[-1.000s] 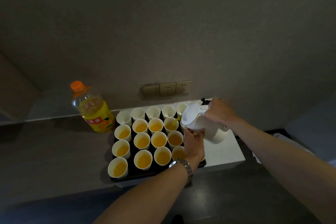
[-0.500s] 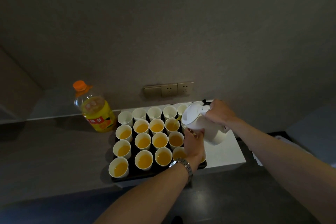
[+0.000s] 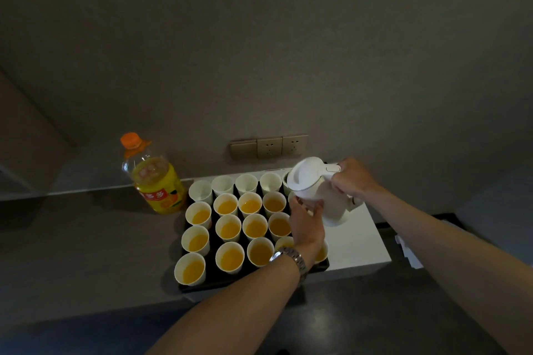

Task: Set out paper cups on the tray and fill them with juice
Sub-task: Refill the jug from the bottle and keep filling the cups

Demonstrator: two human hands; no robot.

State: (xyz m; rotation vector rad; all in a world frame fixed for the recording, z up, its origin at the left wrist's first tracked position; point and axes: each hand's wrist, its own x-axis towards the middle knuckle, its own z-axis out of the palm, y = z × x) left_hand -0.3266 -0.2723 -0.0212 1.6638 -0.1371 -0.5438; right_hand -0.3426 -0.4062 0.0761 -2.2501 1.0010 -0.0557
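Note:
A black tray [image 3: 253, 283] carries several white paper cups. Most hold orange juice, like the front one [image 3: 230, 259]; the back-row cups [image 3: 223, 185] look empty. My right hand [image 3: 355, 179] grips the handle of a white jug [image 3: 308, 179], which is tilted left over the tray's right column. Under the jug's spout my left hand [image 3: 307, 223] curls round a paper cup [image 3: 311, 211]. That cup is mostly hidden by my fingers and the jug.
An orange-capped juice bottle [image 3: 155, 181], about half full, stands left of the tray on the grey counter. The tray's right part lies on a white board [image 3: 359, 242]. Wall sockets [image 3: 269, 147] sit behind. White papers [image 3: 409, 252] lie far right.
The jug has risen slightly and tipped a little more toward the cups. My left hand stays at the same cup. The view has shifted a little.

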